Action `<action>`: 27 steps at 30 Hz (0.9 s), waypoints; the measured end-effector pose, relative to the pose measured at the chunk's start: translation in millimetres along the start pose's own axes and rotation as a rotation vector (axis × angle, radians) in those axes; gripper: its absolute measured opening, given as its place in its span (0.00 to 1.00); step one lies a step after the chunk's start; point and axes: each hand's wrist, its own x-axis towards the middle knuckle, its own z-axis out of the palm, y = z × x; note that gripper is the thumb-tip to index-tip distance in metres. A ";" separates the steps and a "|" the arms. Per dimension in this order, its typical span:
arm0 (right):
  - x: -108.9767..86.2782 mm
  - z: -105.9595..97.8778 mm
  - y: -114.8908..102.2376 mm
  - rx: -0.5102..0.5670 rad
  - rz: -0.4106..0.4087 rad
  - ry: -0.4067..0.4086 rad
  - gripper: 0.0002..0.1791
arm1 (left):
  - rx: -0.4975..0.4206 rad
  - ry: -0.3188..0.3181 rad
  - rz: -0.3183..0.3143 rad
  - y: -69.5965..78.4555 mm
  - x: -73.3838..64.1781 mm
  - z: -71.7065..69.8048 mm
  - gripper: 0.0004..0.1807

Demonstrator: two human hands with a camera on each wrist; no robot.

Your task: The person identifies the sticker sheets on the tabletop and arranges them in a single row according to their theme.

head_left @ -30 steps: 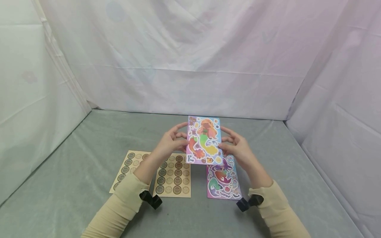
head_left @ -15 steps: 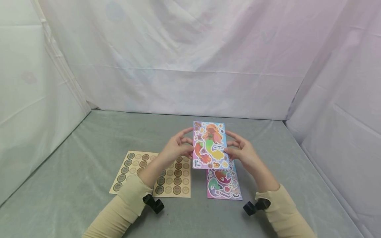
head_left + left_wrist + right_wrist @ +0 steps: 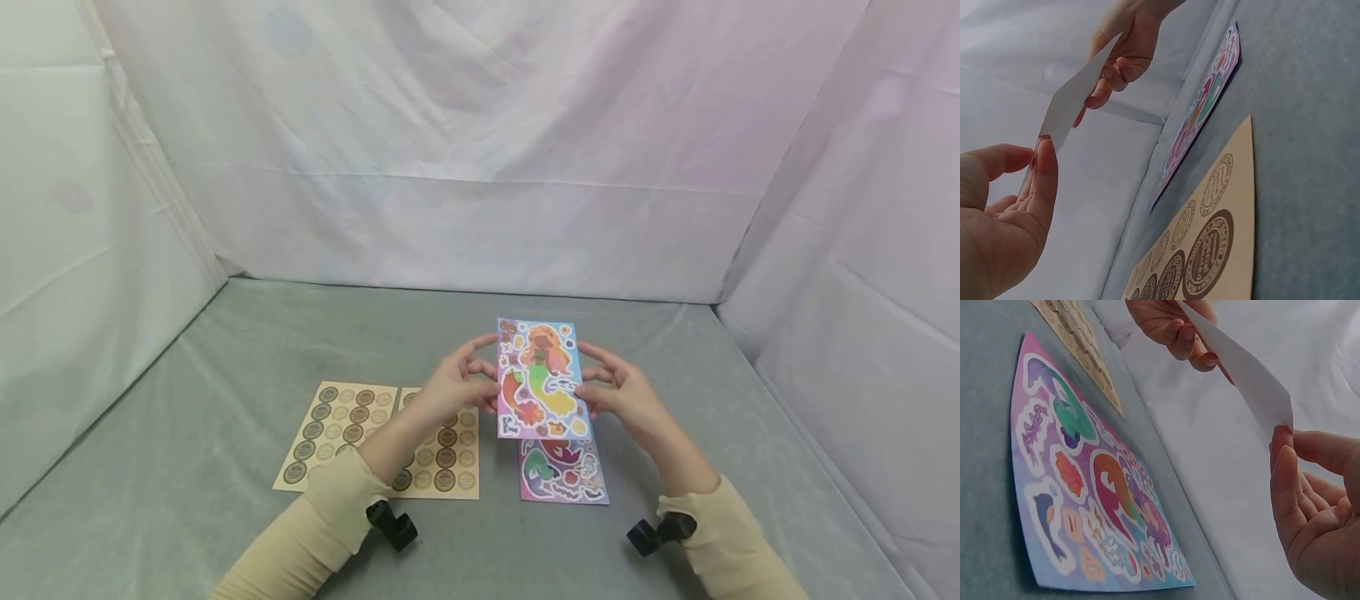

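Observation:
Between both hands, a mermaid sticker sheet [image 3: 538,379] is held up off the table, its printed face toward the head camera. My left hand [image 3: 453,382] pinches its left edge between thumb and fingers. On the opposite edge, my right hand [image 3: 622,387] pinches it the same way. Both wrist views show the sheet's plain white back [image 3: 1075,94]. Below it lies a second mermaid sticker sheet [image 3: 562,479], its upper part hidden in the head view by the held one. In the right wrist view this lower sheet [image 3: 1085,500] lies apart from the hands.
Two tan sheets of round brown stickers [image 3: 333,425] lie side by side on the left, partly covered by the left forearm. A grey cloth covers the table [image 3: 300,333]. Pale fabric walls [image 3: 480,233] stand at the back and both sides.
Both hands have moved right and toward the front with the mermaid sticker sheet, so it now stands over the upper part of the lower sheet. The sheets on the table have not moved.

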 end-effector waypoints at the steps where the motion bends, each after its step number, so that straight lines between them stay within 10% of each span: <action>1: -0.6 -0.7 0.4 -0.002 0.003 -0.001 0.40 | -0.005 -0.002 -0.005 -0.5 0.2 1.0 0.44; 27: -24.1 -19.7 20.0 -0.029 0.018 -0.016 0.42 | -0.026 -0.055 -0.030 -16.7 -0.7 30.2 0.45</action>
